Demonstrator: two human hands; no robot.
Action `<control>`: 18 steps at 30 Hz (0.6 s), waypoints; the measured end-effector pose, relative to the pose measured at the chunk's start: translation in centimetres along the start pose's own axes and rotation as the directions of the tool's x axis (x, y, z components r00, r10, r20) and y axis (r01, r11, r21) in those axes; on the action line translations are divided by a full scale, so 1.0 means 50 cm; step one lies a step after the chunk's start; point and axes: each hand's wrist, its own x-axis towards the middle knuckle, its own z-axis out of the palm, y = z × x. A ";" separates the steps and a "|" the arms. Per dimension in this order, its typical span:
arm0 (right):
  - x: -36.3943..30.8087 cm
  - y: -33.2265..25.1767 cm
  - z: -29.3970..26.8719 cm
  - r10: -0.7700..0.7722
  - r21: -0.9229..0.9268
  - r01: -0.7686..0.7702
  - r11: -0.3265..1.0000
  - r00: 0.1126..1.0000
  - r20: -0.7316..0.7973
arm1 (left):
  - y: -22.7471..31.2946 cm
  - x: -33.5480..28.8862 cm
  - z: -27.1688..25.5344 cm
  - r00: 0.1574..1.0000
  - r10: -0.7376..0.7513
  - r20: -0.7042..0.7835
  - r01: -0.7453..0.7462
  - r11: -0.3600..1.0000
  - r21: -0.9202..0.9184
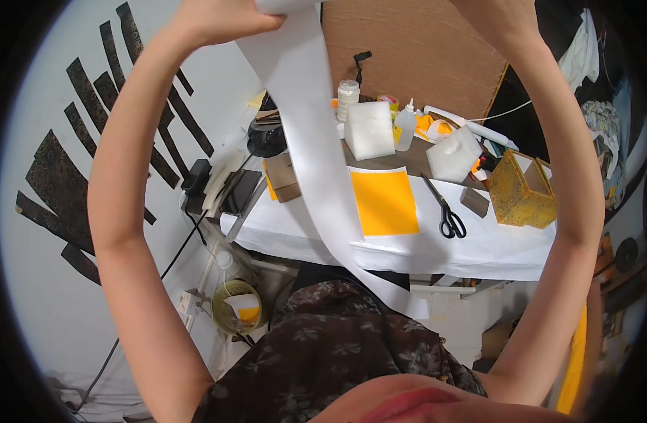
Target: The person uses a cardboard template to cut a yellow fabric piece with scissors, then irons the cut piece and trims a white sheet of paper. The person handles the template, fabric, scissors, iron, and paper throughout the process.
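Note:
Both my arms are raised toward the top of the view. My left hand [228, 20] is closed on a long strip of white paper [306, 134], its thumb lying against the paper's edge. The strip hangs down in a curve past the table's front edge, its lower end near my lap. My right hand [494, 17] is cut off by the upper edge, so its fingers are hidden. Below, on the white-covered table [267, 229], lie a yellow sheet with a white border [385, 203], black-handled scissors [447, 211] and a small grey-brown block [474, 202].
White foam-like blocks [370, 134], a squeeze bottle [405, 128] and a jar [347, 95] stand farther back before a brown board [415, 49]. An open yellow patterned box [519, 194] sits at right. Dark strips [59, 183] hang on the left wall; a bin [223, 314] stands below.

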 end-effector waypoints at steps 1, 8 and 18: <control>0.005 0.005 -0.008 0.021 0.078 -0.024 0.997 0.999 0.043 | 0.002 0.002 0.001 1.000 -0.021 -0.012 0.021 1.000 -0.015; -0.015 -0.017 -0.002 0.073 0.101 -0.080 0.992 0.994 0.076 | 0.009 -0.010 -0.034 0.992 0.121 0.044 -0.123 0.991 0.049; -0.026 -0.023 0.021 0.171 0.133 -0.177 0.975 0.984 0.057 | 0.007 -0.019 -0.049 0.996 0.005 0.092 -0.022 0.982 0.186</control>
